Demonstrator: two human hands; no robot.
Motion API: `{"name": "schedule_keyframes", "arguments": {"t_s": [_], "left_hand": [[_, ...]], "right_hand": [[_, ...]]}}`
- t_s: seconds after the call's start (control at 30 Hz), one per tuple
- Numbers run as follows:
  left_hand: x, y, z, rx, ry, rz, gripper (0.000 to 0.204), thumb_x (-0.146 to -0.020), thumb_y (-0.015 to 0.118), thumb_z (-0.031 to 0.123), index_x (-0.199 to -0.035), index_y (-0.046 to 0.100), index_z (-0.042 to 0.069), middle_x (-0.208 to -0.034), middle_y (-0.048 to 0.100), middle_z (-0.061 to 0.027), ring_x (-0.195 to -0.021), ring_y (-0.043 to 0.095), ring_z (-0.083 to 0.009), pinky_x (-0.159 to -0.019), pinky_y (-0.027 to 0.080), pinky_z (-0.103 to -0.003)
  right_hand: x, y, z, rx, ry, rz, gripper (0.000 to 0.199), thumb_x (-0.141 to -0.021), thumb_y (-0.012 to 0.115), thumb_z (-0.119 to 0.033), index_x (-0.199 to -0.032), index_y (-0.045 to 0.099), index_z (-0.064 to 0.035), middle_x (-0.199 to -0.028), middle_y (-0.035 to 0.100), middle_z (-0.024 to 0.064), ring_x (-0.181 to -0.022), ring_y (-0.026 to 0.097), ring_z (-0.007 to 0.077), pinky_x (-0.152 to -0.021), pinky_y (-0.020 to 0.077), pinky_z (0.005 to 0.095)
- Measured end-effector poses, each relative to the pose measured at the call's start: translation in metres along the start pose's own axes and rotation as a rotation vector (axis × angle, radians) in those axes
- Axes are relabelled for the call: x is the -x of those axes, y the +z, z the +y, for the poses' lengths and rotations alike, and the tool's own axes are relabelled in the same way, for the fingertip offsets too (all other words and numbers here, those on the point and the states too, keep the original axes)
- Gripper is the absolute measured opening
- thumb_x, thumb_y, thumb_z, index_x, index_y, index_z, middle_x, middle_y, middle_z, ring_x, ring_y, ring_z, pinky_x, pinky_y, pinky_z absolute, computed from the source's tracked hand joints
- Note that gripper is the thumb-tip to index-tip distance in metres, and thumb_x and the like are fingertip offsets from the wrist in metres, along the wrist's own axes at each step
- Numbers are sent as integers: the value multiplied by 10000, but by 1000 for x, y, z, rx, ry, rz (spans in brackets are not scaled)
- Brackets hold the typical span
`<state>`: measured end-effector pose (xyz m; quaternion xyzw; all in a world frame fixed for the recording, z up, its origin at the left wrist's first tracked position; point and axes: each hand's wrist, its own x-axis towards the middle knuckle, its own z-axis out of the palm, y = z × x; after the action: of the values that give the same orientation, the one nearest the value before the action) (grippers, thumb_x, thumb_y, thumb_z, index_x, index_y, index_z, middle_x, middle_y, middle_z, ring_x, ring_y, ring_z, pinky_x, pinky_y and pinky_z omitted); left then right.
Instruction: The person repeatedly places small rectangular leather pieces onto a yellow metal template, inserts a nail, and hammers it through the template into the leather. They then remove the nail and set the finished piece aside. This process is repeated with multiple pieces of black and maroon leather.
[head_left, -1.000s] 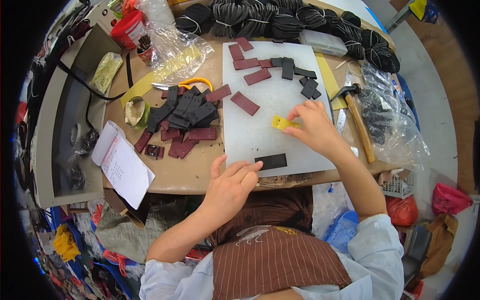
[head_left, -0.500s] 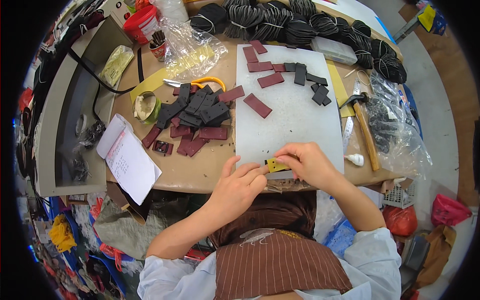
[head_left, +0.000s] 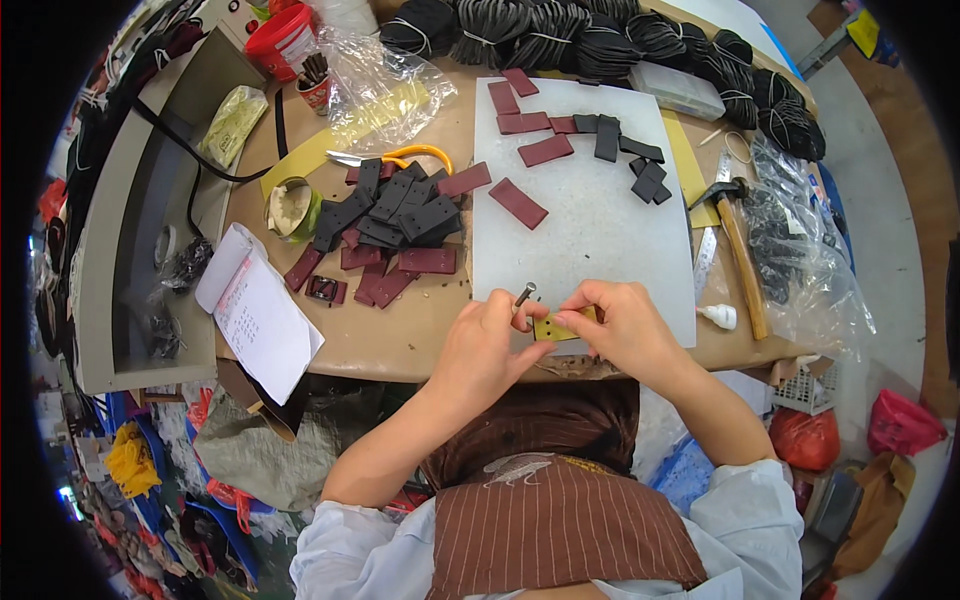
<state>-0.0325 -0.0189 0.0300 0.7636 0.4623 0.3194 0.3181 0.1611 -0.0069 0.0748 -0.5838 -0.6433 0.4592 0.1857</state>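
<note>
At the front edge of the white board (head_left: 610, 245), my right hand (head_left: 625, 325) pinches a small yellow strip with dark holes (head_left: 546, 329). A dark edge shows at the strip's left end; what lies beneath it is mostly hidden. My left hand (head_left: 482, 345) is closed round a short metal punch (head_left: 526, 291), its round end pointing up. The left thumb is at the strip's left end. Maroon leather pieces (head_left: 518, 204) and black leather pieces (head_left: 606, 138) lie farther back on the board.
Left of the board lie a pile of black and maroon pieces (head_left: 398, 205), orange-handled scissors (head_left: 425, 155), a tape roll (head_left: 291, 207) and a notepad (head_left: 262, 315). To the right are a hammer (head_left: 741, 265) and white bottle (head_left: 719, 316). Black cord bundles (head_left: 605, 48) line the back.
My left fingers have drawn back from the strip's end and turned, and the metal punch now shows in them. My right hand keeps its pinch on the yellow strip.
</note>
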Motion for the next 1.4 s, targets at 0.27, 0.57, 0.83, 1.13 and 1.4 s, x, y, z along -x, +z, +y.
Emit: {"name": "schedule_keyframes", "arguments": {"t_s": [0.27, 0.57, 0.83, 1.13, 1.4], "left_hand": [[-5, -2, 8, -97, 23, -25, 432, -679, 817, 73, -869, 431, 36, -873, 676, -60, -711, 580, -224, -673, 481, -348], [-3, -2, 8, -112, -23, -52, 469, -680, 826, 65, -813, 377, 50, -914, 696, -88, -659, 561, -200, -642, 481, -328], [-8, -14, -5, 102, 50, -48, 265, -808, 695, 33, -903, 448, 30, -1049, 655, -100, -764, 555, -148, -673, 452, -270], [-36, -13, 36, 548, -80, -148, 88, -929, 531, -26, -916, 617, -40, -1021, 588, -96, -893, 617, -140, -732, 518, -258], [-26, 30, 17, 347, -9, -11, 62, -906, 591, 9, -905, 593, -54, -887, 622, -88, -710, 652, -145, -607, 565, -258]], "right_hand": [[5, -52, 22, 115, -272, 261, 136, -825, 697, -111, -938, 687, -37, -819, 642, 88, -666, 623, 167, -594, 484, 274], [28, -8, 59, 369, -661, 323, 164, -741, 745, -148, -899, 699, -141, -1045, 647, -7, -805, 584, 174, -753, 446, 347], [23, -6, 58, 412, -679, 297, 147, -715, 738, -123, -854, 697, -146, -1094, 657, -56, -927, 545, 203, -771, 442, 333], [23, -11, 59, 444, -635, 253, 191, -714, 746, -147, -897, 717, -191, -1116, 632, -60, -1049, 495, 261, -891, 386, 392], [11, -56, 84, 509, -579, 445, 253, -783, 697, -135, -1036, 689, -151, -1178, 595, 50, -1145, 470, 330, -954, 379, 461]]}}
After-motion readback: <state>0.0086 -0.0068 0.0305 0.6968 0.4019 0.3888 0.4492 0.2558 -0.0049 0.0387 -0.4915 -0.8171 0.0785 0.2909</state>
